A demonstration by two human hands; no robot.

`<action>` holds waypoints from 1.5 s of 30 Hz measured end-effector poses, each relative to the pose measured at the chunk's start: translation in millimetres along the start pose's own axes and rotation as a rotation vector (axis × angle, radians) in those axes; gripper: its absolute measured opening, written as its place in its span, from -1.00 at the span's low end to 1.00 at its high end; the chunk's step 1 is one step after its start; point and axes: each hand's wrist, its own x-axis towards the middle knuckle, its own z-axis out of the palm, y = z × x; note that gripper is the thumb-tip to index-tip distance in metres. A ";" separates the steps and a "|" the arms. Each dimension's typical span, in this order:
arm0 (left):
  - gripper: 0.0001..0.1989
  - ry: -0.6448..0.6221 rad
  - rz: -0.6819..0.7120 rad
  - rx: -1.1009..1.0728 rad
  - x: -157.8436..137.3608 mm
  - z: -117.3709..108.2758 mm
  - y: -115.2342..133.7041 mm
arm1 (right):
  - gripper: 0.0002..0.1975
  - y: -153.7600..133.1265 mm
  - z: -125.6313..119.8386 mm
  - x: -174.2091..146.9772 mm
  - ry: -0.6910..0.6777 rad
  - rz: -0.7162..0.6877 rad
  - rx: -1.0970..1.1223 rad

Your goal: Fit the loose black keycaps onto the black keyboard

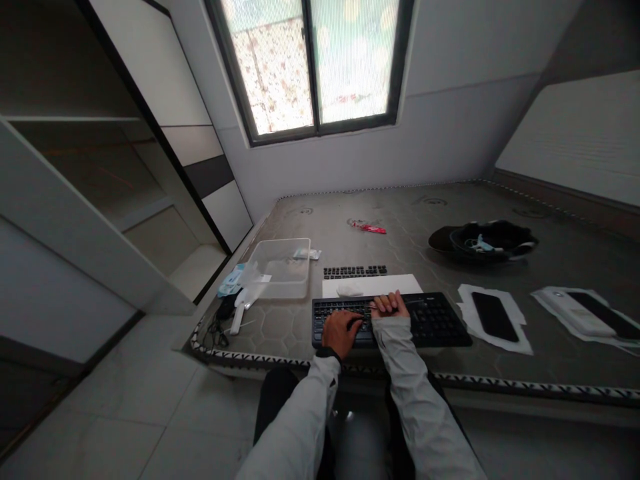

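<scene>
A black keyboard [435, 323] lies at the bed's front edge, its left part partly hidden by my hands. My left hand [341, 332] rests over its left half, fingers curled down with the tips close together; anything in them is too small to make out. Beside it, my right hand [390, 307] is closed above the middle of the keyboard, palm side partly up. A thin stick-like tool seems to run from its fingers towards the left hand. Rows of loose black keycaps [355, 271] sit behind a white sheet [395, 285], on which a crumpled white tissue [350, 291] lies.
A clear plastic box [280, 290] stands left on the mattress [280, 333], near blue packaging [231, 280] and a black cable [216, 333]. Farther back lies a red item [373, 229]. To the right are a black cap [483, 241] and a dark phone [495, 317] on white paper.
</scene>
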 end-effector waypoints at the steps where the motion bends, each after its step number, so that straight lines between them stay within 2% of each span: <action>1: -0.86 0.011 -0.014 -0.022 0.2 0.6 -0.8 | -0.40 -3.0 -2.5 1.3 0.018 -0.050 -0.074; 4: -0.86 0.047 -0.064 -0.073 1.0 2.8 -4.8 | -0.41 -8.4 -13.5 4.3 0.072 -0.177 -0.419; 7: -0.83 0.065 -0.091 -0.107 1.7 4.6 -9.1 | -0.51 -6.5 -25.9 4.1 0.038 -0.228 -0.883; 10: -0.83 0.073 -0.147 -0.154 2.0 5.3 -10.7 | -0.75 1.8 -36.3 3.0 -0.107 -0.211 -1.353; 12: -0.83 0.057 -0.183 -0.163 2.0 4.9 -10.2 | -0.93 8.9 -42.3 3.5 -0.241 -0.143 -1.582; 14: -0.77 0.044 -0.205 -0.160 1.9 4.2 -8.9 | -0.89 15.2 -47.6 4.8 -0.354 -0.073 -1.730; 17: -0.71 0.034 -0.194 -0.170 1.5 2.7 -7.1 | -0.81 21.1 -53.4 6.1 -0.417 -0.067 -1.806; 21: -0.81 0.029 -0.158 -0.182 1.3 2.0 -6.4 | -0.76 21.3 -55.9 5.3 -0.444 -0.106 -1.820; 27: -0.84 0.073 -0.188 -0.161 1.5 5.7 -10.1 | -0.71 15.2 -59.3 6.7 -0.514 -0.115 -1.773; 31: -0.83 0.081 -0.171 -0.145 1.2 6.0 -10.6 | -0.72 16.5 -63.3 9.3 -0.504 -0.105 -1.770; 37: -0.81 0.067 -0.169 -0.155 1.1 3.0 -7.5 | -0.82 19.3 -62.4 10.0 -0.457 -0.109 -1.778; 42: -0.71 0.042 -0.150 -0.161 1.2 4.6 -9.5 | -0.74 12.1 -56.0 5.1 -0.524 -0.077 -1.859; 45: -0.72 0.031 -0.122 -0.180 1.1 6.8 -12.2 | -0.73 9.8 -51.9 2.2 -0.520 -0.083 -1.867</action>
